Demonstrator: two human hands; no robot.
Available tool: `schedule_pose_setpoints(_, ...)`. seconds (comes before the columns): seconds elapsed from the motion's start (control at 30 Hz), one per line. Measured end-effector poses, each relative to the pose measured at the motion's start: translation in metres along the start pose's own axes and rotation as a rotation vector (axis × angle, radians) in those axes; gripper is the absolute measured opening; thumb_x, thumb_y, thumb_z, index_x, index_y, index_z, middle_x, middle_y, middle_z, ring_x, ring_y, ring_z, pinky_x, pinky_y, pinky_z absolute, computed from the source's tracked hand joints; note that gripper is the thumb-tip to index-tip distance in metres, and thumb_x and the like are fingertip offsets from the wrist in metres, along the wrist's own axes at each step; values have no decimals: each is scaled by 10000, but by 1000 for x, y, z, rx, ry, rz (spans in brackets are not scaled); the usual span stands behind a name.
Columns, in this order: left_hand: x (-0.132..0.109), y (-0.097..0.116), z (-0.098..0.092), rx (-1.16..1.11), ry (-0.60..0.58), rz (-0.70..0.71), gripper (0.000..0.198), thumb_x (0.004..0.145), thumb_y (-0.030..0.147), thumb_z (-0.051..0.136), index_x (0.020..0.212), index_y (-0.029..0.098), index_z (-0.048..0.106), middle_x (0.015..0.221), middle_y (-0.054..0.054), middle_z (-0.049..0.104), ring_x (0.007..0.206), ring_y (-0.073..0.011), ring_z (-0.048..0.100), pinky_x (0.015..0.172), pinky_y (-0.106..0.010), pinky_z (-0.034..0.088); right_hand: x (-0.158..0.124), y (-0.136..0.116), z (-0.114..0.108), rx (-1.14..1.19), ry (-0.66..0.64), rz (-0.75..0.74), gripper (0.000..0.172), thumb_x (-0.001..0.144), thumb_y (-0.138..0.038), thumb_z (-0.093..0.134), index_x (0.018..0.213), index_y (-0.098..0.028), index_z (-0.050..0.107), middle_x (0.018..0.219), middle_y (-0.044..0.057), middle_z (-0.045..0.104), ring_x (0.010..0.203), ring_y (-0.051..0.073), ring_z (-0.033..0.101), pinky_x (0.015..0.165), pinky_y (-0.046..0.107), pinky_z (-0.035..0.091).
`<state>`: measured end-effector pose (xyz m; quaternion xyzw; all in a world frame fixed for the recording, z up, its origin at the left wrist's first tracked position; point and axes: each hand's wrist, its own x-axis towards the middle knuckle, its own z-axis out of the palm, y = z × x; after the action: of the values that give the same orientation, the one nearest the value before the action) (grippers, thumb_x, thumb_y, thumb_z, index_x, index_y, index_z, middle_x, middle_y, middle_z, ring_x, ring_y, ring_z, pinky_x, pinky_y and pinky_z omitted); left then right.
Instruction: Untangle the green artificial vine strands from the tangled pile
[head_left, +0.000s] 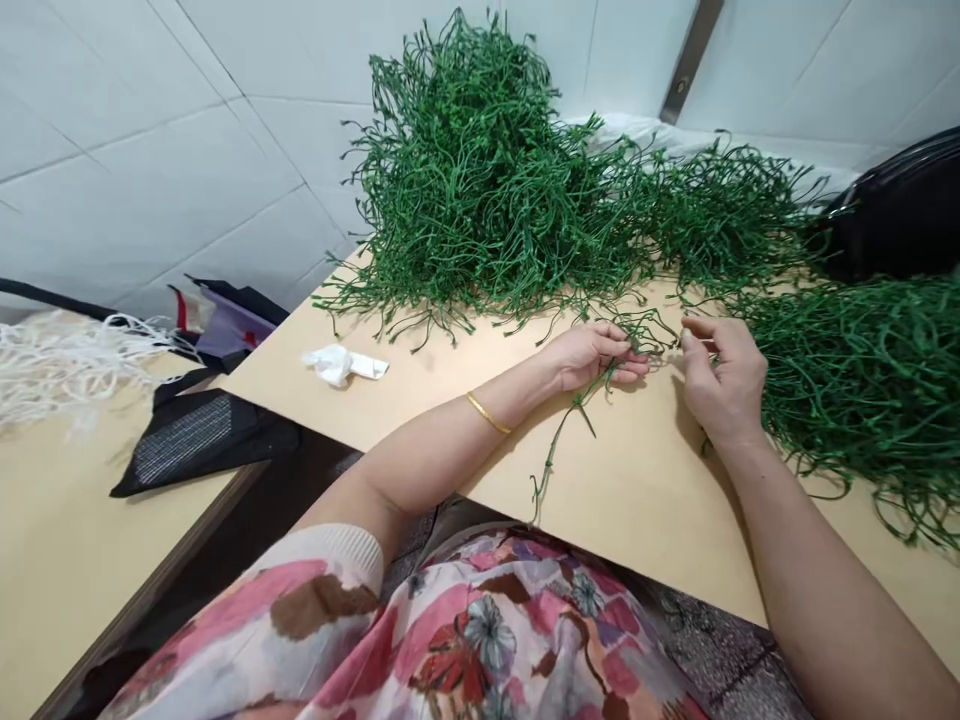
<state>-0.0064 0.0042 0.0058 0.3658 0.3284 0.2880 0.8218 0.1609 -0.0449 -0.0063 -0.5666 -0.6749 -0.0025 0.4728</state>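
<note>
Over the middle of the tan table, my left hand [596, 355] is closed on a thin green plastic stem [551, 450], whose lower end hangs toward the table's front edge. My right hand [724, 375], just to the right, has its thumb and index finger pinched at the thin green tips; what exactly lies between them is too small to make out. Behind both hands rises a large heap of green stems [480, 190]. Another pile of green stems [870, 380] lies to the right of my right hand.
Crumpled white paper [345, 365] lies on the tan table [420, 400] at left. A black bag [900, 210] sits at the back right. On a second table at far left are white strings [75, 365] and a black mesh pouch [195, 440]. A tiled wall stands behind.
</note>
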Motion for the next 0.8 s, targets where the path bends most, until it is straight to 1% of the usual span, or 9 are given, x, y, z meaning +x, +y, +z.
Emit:
schedule_pose_setpoints(0.07, -2, 1, 2, -11, 22, -5, 148, 786, -5, 446, 726, 130, 444, 641, -53, 629, 622, -143, 661, 640, -287, 534, 0, 0, 0, -5, 9, -7, 219, 841, -279, 447, 957, -194, 612, 927, 99, 621, 901, 229, 566, 786, 399, 461)
schedule_pose_setpoints(0.2, -6, 0, 6, 72, 41, 8, 136, 737, -15, 511, 696, 111, 479, 560, -17, 586, 541, -122, 632, 540, -231, 517, 1, -2, 1, 37, -8, 15, 228, 836, -285, 439, 926, -175, 618, 913, 101, 624, 882, 221, 572, 786, 380, 459)
schedule_pose_setpoints(0.27, -7, -1, 7, 151, 38, 13, 128, 721, -15, 529, 688, 105, 498, 532, -10, 578, 474, -97, 592, 470, -192, 478, 2, -5, 1, 76, -22, 66, 243, 837, -304, 442, 930, -172, 623, 918, 98, 633, 883, 216, 576, 786, 365, 456)
schedule_pose_setpoints(0.37, -7, -2, 7, 230, 46, 40, 133, 717, -16, 520, 666, 107, 505, 496, 5, 557, 390, -59, 512, 370, -146, 373, 2, -9, 1, 150, -71, 183, 267, 839, -344, 450, 920, -169, 635, 898, 82, 651, 833, 200, 589, 754, 340, 453)
schedule_pose_setpoints(0.47, -6, -3, 6, 235, 37, 65, 131, 719, 2, 531, 654, 112, 505, 503, 8, 553, 378, -49, 485, 343, -141, 323, 2, -12, 0, 203, -120, 249, 296, 848, -372, 439, 886, -164, 646, 835, 63, 650, 772, 181, 583, 706, 314, 449)
schedule_pose_setpoints(0.6, -6, -2, 4, 243, 19, 72, 129, 724, 65, 587, 630, 108, 509, 490, 16, 533, 380, -40, 477, 355, -141, 324, 2, -13, -1, 229, -146, 277, 321, 849, -403, 441, 891, -164, 651, 749, 43, 627, 690, 165, 564, 649, 305, 450)
schedule_pose_setpoints(0.67, -7, -2, 4, 260, 18, 80, 139, 730, 87, 596, 622, 107, 512, 473, 25, 516, 370, -33, 459, 353, -140, 316, 2, -11, -2, 236, -131, 244, 318, 849, -406, 448, 925, -171, 648, 831, 58, 637, 738, 173, 576, 694, 326, 464)
schedule_pose_setpoints(0.73, -7, -2, 4, 285, 17, 78, 143, 729, 92, 600, 614, 107, 516, 459, 31, 503, 360, -26, 440, 350, -138, 302, 3, -8, -3, 267, -117, 175, 308, 861, -390, 438, 982, -187, 636, 993, 78, 623, 859, 186, 586, 786, 354, 467)
schedule_pose_setpoints(0.8, -8, -1, 4, 322, 8, 55, 146, 719, 90, 608, 604, 106, 520, 452, 32, 497, 354, -23, 429, 347, -137, 292, 4, -5, -5, 313, -146, 103, 295, 878, -365, 418, 1014, -204, 624, 1098, 82, 589, 970, 190, 570, 863, 368, 450)
